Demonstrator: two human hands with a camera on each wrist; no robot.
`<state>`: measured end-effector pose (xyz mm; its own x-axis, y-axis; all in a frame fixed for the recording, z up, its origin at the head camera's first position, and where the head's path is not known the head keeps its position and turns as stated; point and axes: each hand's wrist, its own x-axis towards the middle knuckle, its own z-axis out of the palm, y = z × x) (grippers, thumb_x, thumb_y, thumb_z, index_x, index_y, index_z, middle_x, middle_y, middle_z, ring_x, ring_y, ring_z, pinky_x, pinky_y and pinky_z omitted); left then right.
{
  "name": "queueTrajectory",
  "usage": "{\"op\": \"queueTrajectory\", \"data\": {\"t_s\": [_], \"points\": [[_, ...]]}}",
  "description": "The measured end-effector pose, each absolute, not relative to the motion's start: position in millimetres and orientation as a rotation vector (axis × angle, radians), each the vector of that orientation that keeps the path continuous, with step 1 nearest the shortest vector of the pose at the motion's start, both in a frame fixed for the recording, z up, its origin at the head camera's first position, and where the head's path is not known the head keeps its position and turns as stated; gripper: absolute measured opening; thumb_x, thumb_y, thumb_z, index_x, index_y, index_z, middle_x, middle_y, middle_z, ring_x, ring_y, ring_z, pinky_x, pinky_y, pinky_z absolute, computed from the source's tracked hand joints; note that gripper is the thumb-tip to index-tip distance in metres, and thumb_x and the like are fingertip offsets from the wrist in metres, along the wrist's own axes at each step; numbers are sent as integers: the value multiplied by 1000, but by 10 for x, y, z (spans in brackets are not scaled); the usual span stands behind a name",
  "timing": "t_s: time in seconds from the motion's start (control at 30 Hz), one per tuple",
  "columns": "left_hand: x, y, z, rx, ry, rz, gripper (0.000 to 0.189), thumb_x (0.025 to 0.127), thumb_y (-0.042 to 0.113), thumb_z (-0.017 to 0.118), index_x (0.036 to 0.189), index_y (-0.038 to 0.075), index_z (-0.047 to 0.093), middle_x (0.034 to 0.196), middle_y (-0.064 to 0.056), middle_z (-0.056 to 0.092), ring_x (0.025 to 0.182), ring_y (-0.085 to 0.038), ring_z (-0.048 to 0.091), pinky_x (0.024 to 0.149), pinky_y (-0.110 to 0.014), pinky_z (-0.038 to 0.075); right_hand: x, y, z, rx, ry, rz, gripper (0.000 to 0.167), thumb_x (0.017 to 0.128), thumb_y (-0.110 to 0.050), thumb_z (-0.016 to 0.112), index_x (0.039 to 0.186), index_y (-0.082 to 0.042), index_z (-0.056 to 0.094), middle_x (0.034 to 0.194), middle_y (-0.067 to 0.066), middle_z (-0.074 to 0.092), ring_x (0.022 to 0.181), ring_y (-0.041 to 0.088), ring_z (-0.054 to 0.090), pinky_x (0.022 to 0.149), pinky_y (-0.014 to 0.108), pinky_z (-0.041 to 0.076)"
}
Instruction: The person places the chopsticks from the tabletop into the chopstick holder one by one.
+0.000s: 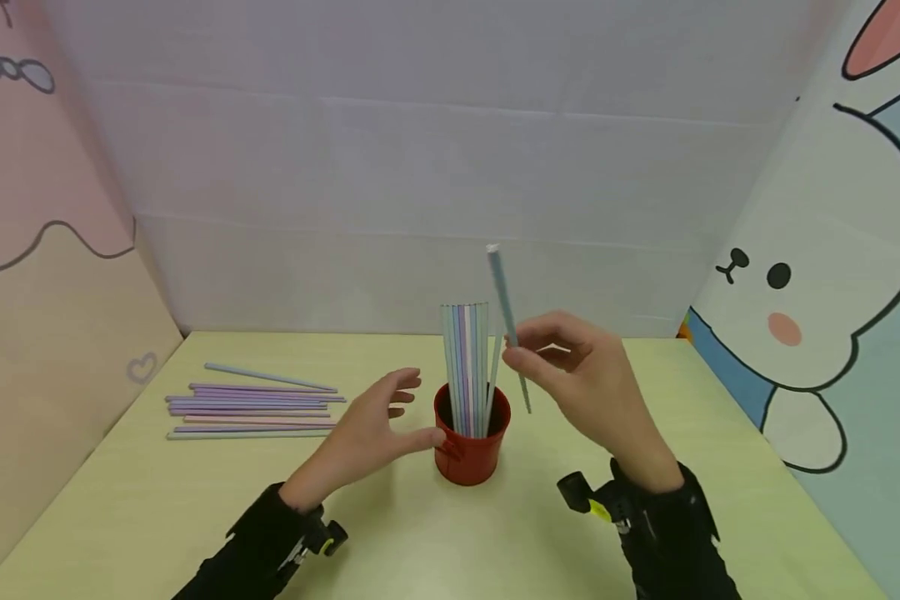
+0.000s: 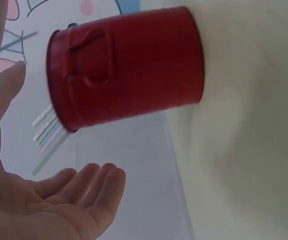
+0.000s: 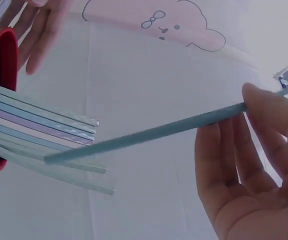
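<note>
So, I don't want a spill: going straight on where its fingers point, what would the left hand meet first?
The left hand would probably meet the straws standing in the red cup, though depth is unclear.

Blk sleeves (image 1: 678, 542), blk/ylw wrist cams (image 1: 573, 492)

Looks like smooth painted metal on the red bucket (image 1: 468, 463), shiny-tipped plastic on the bundled straws (image 1: 466, 367); appears smooth on the tabletop (image 1: 427, 550), matt and creased on the backdrop (image 1: 390, 167)
</note>
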<state>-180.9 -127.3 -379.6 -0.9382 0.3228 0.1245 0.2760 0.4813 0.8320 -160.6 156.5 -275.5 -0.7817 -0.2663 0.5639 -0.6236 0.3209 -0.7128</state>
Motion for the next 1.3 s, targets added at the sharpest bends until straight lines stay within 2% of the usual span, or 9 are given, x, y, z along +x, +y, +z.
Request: {"op": "queueTrajectory", "data": {"t_s": [0.13, 0.3, 0.47, 0.73, 0.9, 1.07, 1.3], "points": [[-1820, -1053, -3958, 499, 2574, 1545, 105, 81, 45, 93, 163, 11, 37, 159, -11, 49, 140, -36, 53, 114, -57, 48, -1709, 1531, -2829, 693, -2214, 1566, 17, 97, -5, 77, 113, -5, 72, 103, 4, 71, 96, 18, 71, 89, 27, 63], [-1847, -892, -4022, 542, 2559, 1588, 105, 78, 41, 96, 161, 12, 39, 153, -5, 55, 138, -29, 54, 113, -55, 49, -1874, 1557, -2969, 631, -2284, 1557, 18, 98, -11, 77, 114, -5, 70, 102, 8, 71, 93, 19, 71, 85, 27, 63], [-1858, -830, -4049, 563, 2570, 1587, 99, 79, 40, 96, 158, 13, 42, 149, -3, 57, 135, -25, 55, 112, -52, 50, -2043, 1616, -3132, 581, -2405, 1520, 20, 98, -15, 78, 113, -5, 69, 98, 9, 73, 88, 21, 73, 81, 28, 62], [-1852, -849, -4068, 568, 2593, 1558, 92, 83, 38, 94, 156, 10, 45, 146, -5, 60, 132, -27, 60, 109, -49, 53, -2220, 1633, -3344, 541, -2582, 1441, 17, 97, -19, 80, 106, -8, 70, 91, 6, 77, 80, 20, 72, 75, 37, 59], [-1845, -855, -4066, 573, 2572, 1575, 91, 83, 37, 93, 156, 11, 45, 147, -5, 60, 133, -28, 60, 109, -50, 54, -2241, 1641, -3395, 517, -2624, 1413, 18, 97, -20, 80, 105, -8, 69, 93, 8, 78, 77, 18, 72, 71, 35, 57], [-1830, -860, -4052, 565, 2560, 1575, 91, 84, 36, 93, 157, 12, 45, 148, -4, 59, 133, -28, 60, 109, -51, 53, -2256, 1631, -3439, 557, -2671, 1271, 18, 95, -21, 82, 102, -9, 71, 90, 3, 76, 76, 16, 69, 67, 34, 57], [-1843, -859, -4057, 587, 2564, 1563, 90, 84, 36, 92, 157, 11, 45, 148, -6, 58, 133, -29, 60, 109, -51, 53, -2262, 1596, -3488, 634, -2715, 1133, 16, 92, -22, 84, 94, -11, 72, 86, 1, 72, 78, 19, 68, 69, 34, 57]]}}
